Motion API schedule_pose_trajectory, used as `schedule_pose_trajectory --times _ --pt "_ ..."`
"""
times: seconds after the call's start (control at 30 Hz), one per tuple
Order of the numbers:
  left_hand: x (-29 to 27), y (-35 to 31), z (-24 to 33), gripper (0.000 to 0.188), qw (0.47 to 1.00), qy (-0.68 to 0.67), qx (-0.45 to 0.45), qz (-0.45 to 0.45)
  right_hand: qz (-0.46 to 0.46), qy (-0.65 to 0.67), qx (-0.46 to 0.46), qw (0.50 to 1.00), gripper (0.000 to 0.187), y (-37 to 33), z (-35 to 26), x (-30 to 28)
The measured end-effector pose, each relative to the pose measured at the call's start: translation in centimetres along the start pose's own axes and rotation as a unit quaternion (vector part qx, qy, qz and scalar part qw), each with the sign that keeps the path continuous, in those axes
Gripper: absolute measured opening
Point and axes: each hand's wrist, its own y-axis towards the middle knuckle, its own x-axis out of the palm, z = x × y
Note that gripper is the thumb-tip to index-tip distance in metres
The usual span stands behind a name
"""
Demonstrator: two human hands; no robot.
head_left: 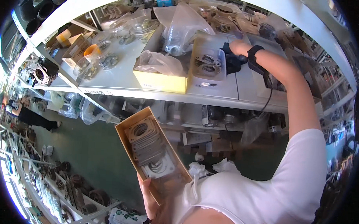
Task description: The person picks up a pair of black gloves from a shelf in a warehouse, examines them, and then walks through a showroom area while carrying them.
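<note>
My left hand [146, 190] is closed on the lower side of a long, open cardboard box [173, 145], tilted in front of my body. Inside it stands a row of flat grey metal gaskets [149, 146] with round holes, and paler ring-shaped pieces lie near its lower end. My right hand [239, 47] reaches onto the shelf, its fingers closed on a crumpled dark cloth [234, 64]; the fingertips are partly hidden. Just left of the cloth is a clear plastic tray [220, 75] with several metal gaskets in it.
A yellow-fronted box [160, 82] with plastic bags stands on the shelf [123, 75], left of the tray. Clear round containers [108, 61] hold small parts farther left. A black cable [269, 96] hangs from my right wristband. A person [27, 113] is at the far left.
</note>
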Motion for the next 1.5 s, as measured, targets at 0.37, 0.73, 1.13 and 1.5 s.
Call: schedule_pose_trajectory --times 0.37,0.73,1.13,1.5 --pt "-1.9 1.8 1.0 0.049 0.995 -0.003 -0.039 -0.088 -0.044 -0.004 -0.046 0.998 0.012 -16.1 -7.1 -5.0" --pt "-1.0 2.7 1.7 0.052 0.987 0.008 -0.092 -0.132 0.009 0.105 -0.018 0.994 0.020 -14.1 -5.7 -2.9" --pt "2.7 1.6 1.5 0.049 0.998 0.024 -0.038 -0.040 -0.116 -0.002 0.123 0.986 0.019 0.4 0.0 -0.6" --pt "3.5 1.1 0.7 0.050 0.998 0.030 -0.003 0.047 0.011 -0.017 0.198 0.980 0.017 6.3 2.4 1.9"
